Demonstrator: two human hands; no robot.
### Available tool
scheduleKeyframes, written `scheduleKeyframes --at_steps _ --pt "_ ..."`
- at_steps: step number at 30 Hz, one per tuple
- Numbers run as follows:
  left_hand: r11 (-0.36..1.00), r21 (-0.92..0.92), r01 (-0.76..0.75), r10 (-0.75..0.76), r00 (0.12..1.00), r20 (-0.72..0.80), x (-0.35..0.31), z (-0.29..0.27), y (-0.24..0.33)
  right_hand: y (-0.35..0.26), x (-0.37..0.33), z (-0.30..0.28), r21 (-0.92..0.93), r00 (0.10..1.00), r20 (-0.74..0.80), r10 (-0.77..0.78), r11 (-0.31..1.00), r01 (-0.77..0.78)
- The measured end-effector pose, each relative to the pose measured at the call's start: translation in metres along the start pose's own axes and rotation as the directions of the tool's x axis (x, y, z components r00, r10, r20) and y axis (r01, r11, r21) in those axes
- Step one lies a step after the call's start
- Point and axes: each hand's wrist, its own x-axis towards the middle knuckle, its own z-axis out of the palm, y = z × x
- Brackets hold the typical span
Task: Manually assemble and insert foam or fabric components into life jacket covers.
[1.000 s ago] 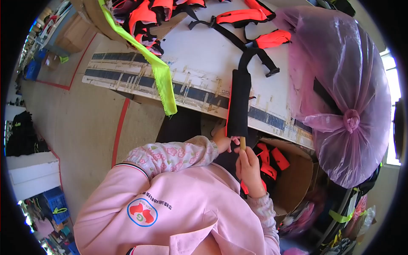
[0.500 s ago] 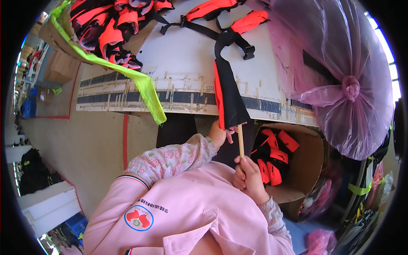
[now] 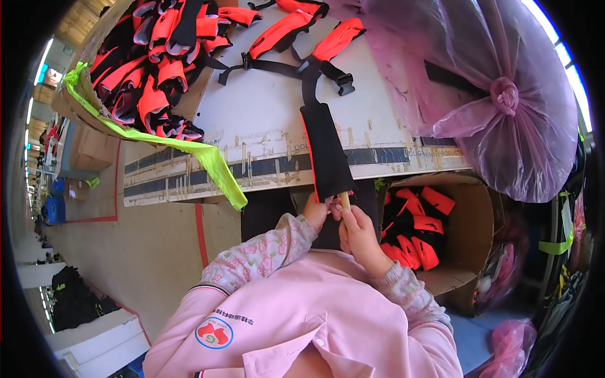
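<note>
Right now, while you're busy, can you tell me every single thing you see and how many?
Worktable: 1, white with dark stripes, centre
Black tube: 1, black with orange edge, reaching past the table's near edge
Stick: 1, pale yellow, at the tube's lower end
Straps: several, black, on the table
Pouches: at least 3, orange, table's far side
Heaped pieces: too many to count, orange and black, upper left
Fabric strip: 1, yellow-green, left
Plastic bag: 1, pinkish purple, knotted, right
Cardboard boxes: 2, brown, upper left and lower right
Boxed pieces: several, orange and black, lower-right box
Shirt: 1, pink, bottom
Left fingers: one set, bare, at the tube's lower end
Right fingers: one set, bare, around the stick
</note>
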Motion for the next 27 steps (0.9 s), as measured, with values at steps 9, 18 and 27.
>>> scheduleKeyframes --at_steps 9,18,27 --pt "1.0 -0.005 -0.008 0.009 0.996 0.093 -0.001 0.002 0.01 0.006 -0.071 -0.036 -0.264 0.999 -0.029 0.035 0.964 -0.042" --pt "0.993 0.055 0.107 -0.11 0.992 0.064 -0.003 0.0 0.023 0.016 -0.071 -0.069 -0.578 1.0 -0.01 0.012 0.816 -0.015" --pt "0.999 -0.042 -0.024 0.022 0.999 -0.036 0.024 -0.037 0.118 -0.044 -0.031 -0.128 -0.878 0.744 0.23 -0.627 0.195 0.436"
